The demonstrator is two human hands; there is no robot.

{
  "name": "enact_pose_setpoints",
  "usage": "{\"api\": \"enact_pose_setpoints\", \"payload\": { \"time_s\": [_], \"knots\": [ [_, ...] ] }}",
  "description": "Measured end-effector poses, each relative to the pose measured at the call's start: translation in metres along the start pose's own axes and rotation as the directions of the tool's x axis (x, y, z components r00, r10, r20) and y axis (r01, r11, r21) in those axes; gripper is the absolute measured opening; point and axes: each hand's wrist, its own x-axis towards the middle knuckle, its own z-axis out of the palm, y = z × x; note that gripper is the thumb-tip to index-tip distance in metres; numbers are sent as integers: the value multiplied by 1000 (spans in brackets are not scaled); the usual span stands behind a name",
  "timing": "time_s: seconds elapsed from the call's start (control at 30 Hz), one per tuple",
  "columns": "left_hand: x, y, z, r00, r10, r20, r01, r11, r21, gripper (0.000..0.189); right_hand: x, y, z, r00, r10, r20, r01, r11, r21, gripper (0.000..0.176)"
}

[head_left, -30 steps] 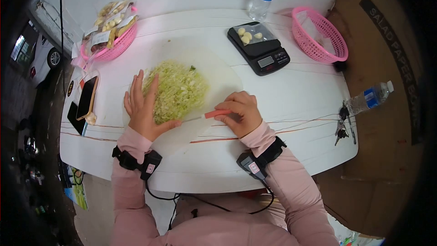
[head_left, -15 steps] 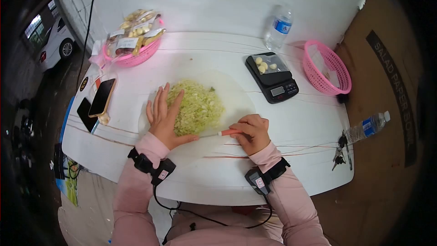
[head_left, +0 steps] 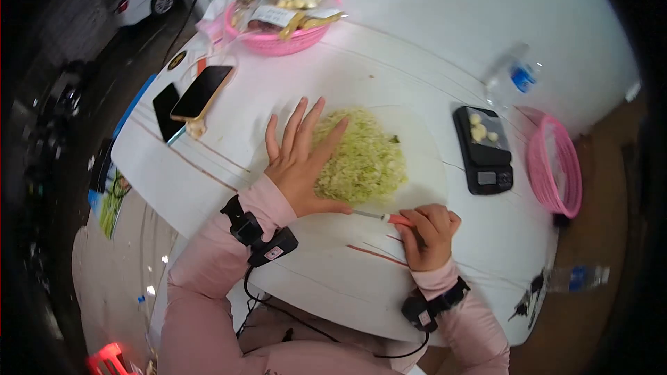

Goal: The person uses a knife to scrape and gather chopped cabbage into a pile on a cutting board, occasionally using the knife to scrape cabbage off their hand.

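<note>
The left hand (head_left: 300, 160) lies open, flat against the pile of shredded pale-green cabbage (head_left: 361, 156) on the white desk (head_left: 333, 271). The right hand (head_left: 427, 235) grips a red-handled knife (head_left: 382, 217), its blade at the pile's near edge.

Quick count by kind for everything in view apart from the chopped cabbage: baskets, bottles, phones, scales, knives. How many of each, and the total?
pink baskets: 2
water bottles: 2
phones: 2
scale: 1
knife: 1
Total: 8
</note>
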Motion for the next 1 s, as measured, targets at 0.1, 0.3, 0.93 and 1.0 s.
{"api": "enact_pose_setpoints", "payload": {
  "time_s": [0.1,0.3,0.93,1.0],
  "knots": [
    [3,0,-6,999,-32,-10,33,997,73,125,1,-2,0,998,26,60,-28,999,36,26],
    [9,-6,-5,999,-45,24,43,995,93,130,4,-4,1,991,102,87,-108,993,57,26],
    [-6,-82,-5,916,-25,-401,-74,971,-229,118,-4,10,5,999,-23,-27,27,986,165,27],
    [-5,-78,-4,918,-14,-395,-75,976,-207,116,-5,8,3,1000,-9,-29,13,989,144,26]
  ]
}}
